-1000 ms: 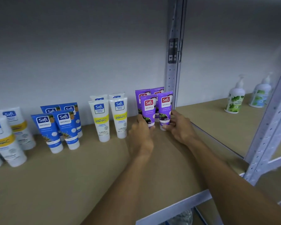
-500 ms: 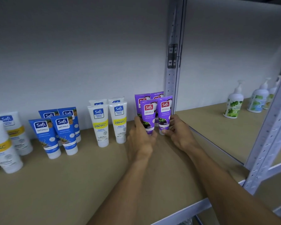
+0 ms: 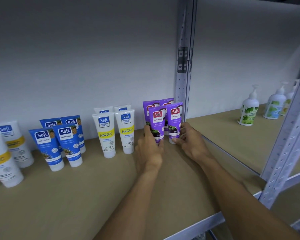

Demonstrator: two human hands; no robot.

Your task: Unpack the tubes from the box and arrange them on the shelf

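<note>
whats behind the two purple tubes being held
Two more purple tubes stand right behind the front pair. Only their tops show; the front pair covers their lower halves and caps.

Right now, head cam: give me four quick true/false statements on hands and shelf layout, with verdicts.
1. The left hand grips the front-left purple tube. True.
2. The right hand is empty. False: it pinches the front-right purple tube.
3. The white Vitamin C tubes stand upright, caps down. True.
4. The pump bottles stand among the tubes. False: they stand in the next bay, right of the metal upright.
</note>
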